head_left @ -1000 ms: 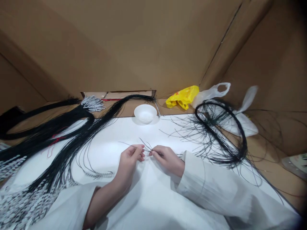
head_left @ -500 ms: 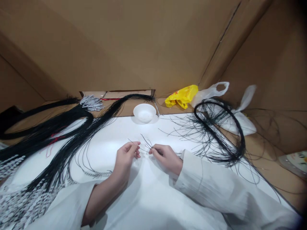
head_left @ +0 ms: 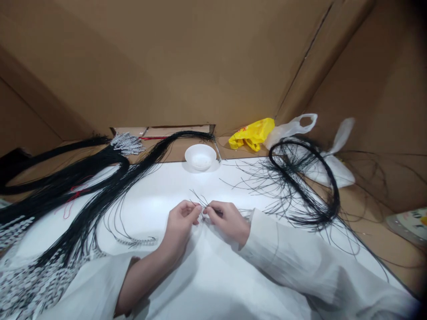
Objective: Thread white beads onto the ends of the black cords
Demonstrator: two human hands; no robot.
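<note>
Fingertips nearly meeting over the white tabletop, my left hand (head_left: 183, 222) and my right hand (head_left: 228, 220) are both closed in a pinch. My right hand grips several thin black strands (head_left: 199, 194) whose loose ends fan out upward and to the left. A single fine black strand seems to be in my left thumb and finger; its far end is hidden. Left of my hands lies a thick bundle of black strands (head_left: 140, 166), with black-and-white patterned pieces (head_left: 50, 284) at its lower ends. To the right rests a coiled bundle of black strands (head_left: 328, 186).
A white bowl (head_left: 200, 158) stands beyond my hands. A yellow plastic bag (head_left: 251, 134) and a clear plastic bag (head_left: 290, 129) lie at the back right. Cardboard walls (head_left: 187, 62) rise around. A red thread (head_left: 75, 195) crosses the left bundle.
My two hands have come closer together, the left moving right, so the fingertips almost touch. The strands in my right hand have shifted slightly left.
</note>
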